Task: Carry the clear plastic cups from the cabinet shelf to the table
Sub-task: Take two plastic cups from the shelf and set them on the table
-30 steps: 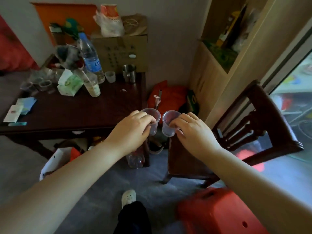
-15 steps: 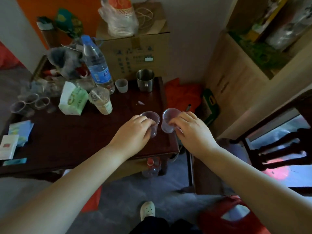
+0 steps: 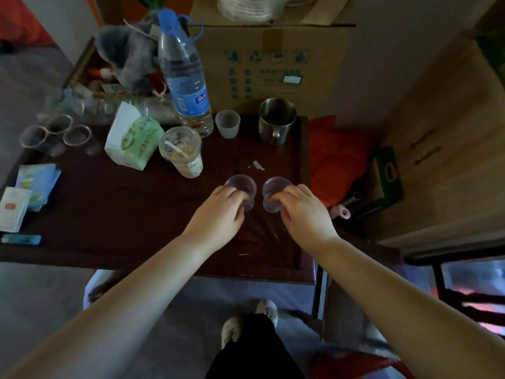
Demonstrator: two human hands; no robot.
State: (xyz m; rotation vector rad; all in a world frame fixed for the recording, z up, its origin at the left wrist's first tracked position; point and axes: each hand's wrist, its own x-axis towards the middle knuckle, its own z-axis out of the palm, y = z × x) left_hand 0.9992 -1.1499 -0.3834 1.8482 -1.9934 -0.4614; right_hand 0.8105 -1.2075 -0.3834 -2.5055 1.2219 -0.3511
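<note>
While no label reads clearly, each hand's fingers [image 3: 240, 196] pinch 1 clear cup [image 3: 241, 187] over the table [image 3: 109, 209].

So the count: two clear cups, one in my left hand [image 3: 218, 214] [image 3: 241, 187] and one in my right hand [image 3: 303, 214] [image 3: 274, 191]. Three more clear cups [image 3: 56, 135] at the tabletop [image 3: 114, 214] left edge. One water bottle [image 3: 185, 77], one steel mug [image 3: 276, 121], one frosted cup [image 3: 227, 123], one lidded drink cup [image 3: 181, 150], one cardboard box [image 3: 273, 67].
</note>
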